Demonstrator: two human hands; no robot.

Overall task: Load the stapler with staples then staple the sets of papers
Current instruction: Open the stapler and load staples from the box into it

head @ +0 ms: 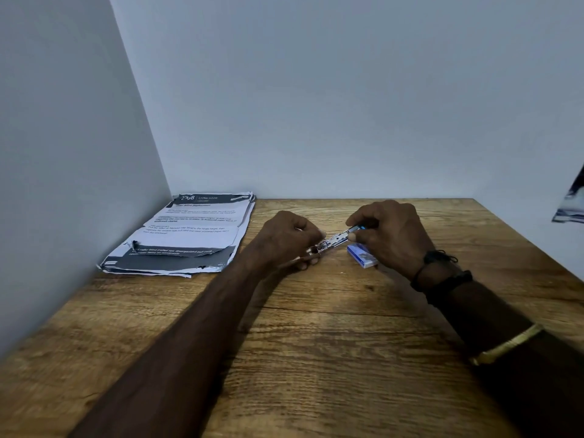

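A small metal stapler (pixel 333 241) with a blue part is held just above the wooden table (pixel 316 343), between both hands. My left hand (pixel 284 240) grips its near, lower end with curled fingers. My right hand (pixel 390 237) pinches its far, raised end, thumb under and fingers over. The stapler looks opened, with its metal channel showing; whether staples lie in it is unclear. A small blue and white staple box (pixel 363 257) lies on the table right below my right hand. A stack of printed papers (pixel 189 235) lies at the back left corner.
Grey walls close the table at the back and on the left, and the papers touch both. A dark object (pixel 572 200) hangs at the right edge of view. My right wrist wears dark bands and a gold bangle.
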